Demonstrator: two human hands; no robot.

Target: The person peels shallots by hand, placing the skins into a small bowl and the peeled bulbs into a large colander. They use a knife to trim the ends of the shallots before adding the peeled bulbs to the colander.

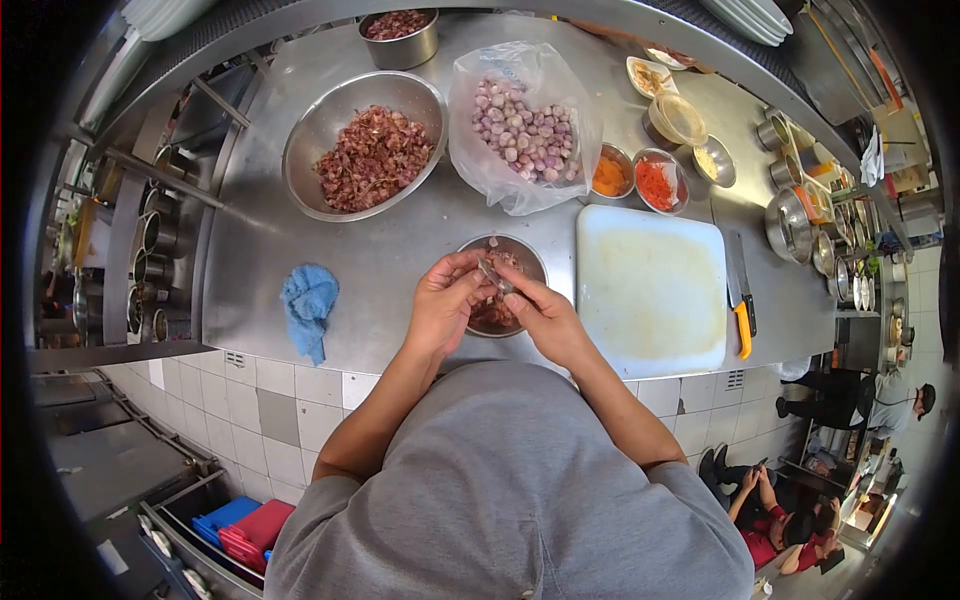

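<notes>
Over a small steel bowl [533, 262] my left hand [447, 300] and my right hand [545, 312] meet, fingers pinched close together. Between the fingertips is a small greyish, shiny piece that I cannot make out. Reddish-brown scraps [492, 312], like shallot skins, lie in the bowl beneath. Beyond it stands a wide steel bowl [300, 150] heaped with unpeeled reddish shallots [372, 160]. A clear plastic bag [470, 180] beside that holds pale purple peeled shallots [525, 130].
Right of my hands lies a white cutting board [650, 290], with a yellow-handled knife [742, 325] and a black-handled knife beside it. A blue cloth [310, 305] is at left. Bowls of orange pieces [609, 176] and red pieces [658, 184] stand behind. Other people [775, 520] are at right.
</notes>
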